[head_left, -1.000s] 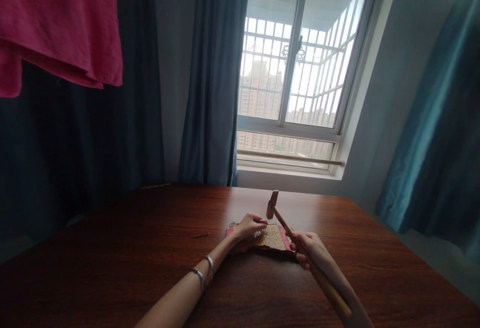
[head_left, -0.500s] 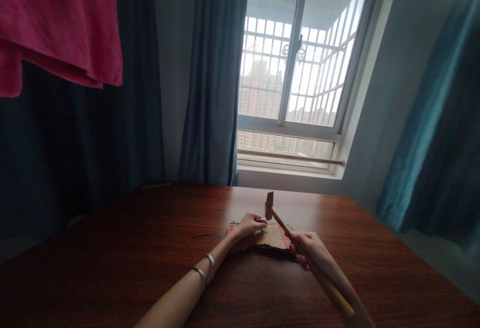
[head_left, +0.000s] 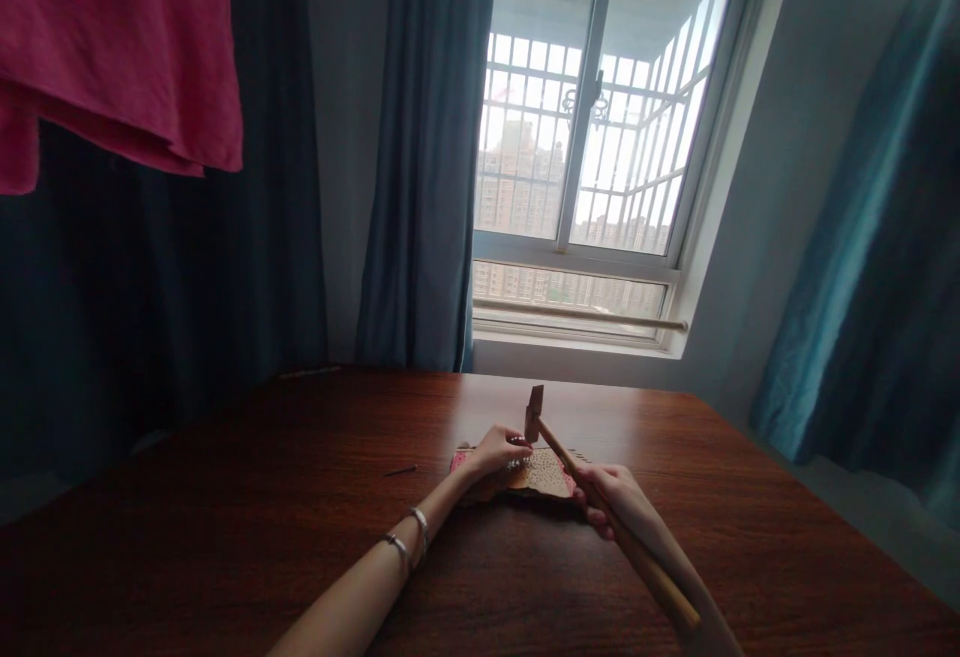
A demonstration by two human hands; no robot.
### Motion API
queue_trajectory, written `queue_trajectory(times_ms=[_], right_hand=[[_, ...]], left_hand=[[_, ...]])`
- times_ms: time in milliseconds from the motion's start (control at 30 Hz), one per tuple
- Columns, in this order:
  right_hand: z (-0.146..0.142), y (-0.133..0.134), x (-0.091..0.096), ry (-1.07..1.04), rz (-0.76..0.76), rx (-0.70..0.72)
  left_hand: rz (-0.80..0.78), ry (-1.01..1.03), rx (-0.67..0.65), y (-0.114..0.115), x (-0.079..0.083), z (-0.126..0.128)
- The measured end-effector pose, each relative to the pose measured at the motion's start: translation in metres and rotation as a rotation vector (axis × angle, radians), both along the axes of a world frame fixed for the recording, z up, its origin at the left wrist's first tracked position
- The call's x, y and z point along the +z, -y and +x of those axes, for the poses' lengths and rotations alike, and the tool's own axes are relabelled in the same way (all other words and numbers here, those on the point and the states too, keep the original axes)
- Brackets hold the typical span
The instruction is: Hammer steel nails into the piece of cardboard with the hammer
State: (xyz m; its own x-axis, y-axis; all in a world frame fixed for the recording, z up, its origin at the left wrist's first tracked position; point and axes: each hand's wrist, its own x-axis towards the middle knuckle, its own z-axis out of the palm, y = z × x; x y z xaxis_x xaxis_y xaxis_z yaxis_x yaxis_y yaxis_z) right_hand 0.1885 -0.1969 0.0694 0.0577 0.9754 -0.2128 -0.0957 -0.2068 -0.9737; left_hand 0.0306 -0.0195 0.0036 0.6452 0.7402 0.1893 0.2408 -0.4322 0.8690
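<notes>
My right hand (head_left: 613,497) is wrapped round the wooden handle of a hammer (head_left: 556,443), whose head is raised just beside the fingertips of the other hand. Over a piece of cardboard (head_left: 545,474) my left hand (head_left: 493,451) is closed in a pinch. What its fingers hold is too small to make out. The cardboard lies flat, dotted with many small holes or marks, with pink at its left and right ends. Part of it is hidden under the left hand and wrist.
Everything rests on a dark reddish wooden table (head_left: 262,557). A thin dark nail-like piece (head_left: 400,470) lies left of the cardboard. Behind stand a window (head_left: 570,247) and blue curtains (head_left: 420,157). A pink cloth (head_left: 127,47) hangs at upper left.
The hammer head has shifted very slightly left and down towards the left fingertips. The left hand keeps its pinch in the same place.
</notes>
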Motion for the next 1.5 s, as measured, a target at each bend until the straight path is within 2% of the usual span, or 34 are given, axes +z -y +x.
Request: queue_trajectory(times_ms=[167,400,667,933,1233,1367,1500], right_hand=[[-0.001,-0.001,-0.002,-0.032,0.059,-0.005],[-0.002,-0.002,-0.002,-0.006,0.022,-0.008],[-0.002,-0.001,-0.003,0.002,0.045,-0.007],[-0.001,-0.001,-0.002,0.008,0.056,0.004],[-0.001,0.000,0.000,0.028,0.052,-0.003],[0.004,0.000,0.002,0.060,0.101,-0.056],[0.018,-0.004,-0.006,0.195,0.168,-0.153]], left_hand=[[-0.005,0.021,-0.004,0.002,0.002,0.000],[-0.023,-0.002,0.018,-0.002,-0.003,0.001],[-0.008,-0.027,0.020,0.000,0.000,0.001],[0.007,0.017,0.012,-0.004,-0.006,0.002],[-0.016,0.019,0.032,0.000,-0.002,0.002],[-0.005,0.013,0.028,0.000,-0.002,0.001],[0.006,0.015,0.004,0.002,0.001,0.000]])
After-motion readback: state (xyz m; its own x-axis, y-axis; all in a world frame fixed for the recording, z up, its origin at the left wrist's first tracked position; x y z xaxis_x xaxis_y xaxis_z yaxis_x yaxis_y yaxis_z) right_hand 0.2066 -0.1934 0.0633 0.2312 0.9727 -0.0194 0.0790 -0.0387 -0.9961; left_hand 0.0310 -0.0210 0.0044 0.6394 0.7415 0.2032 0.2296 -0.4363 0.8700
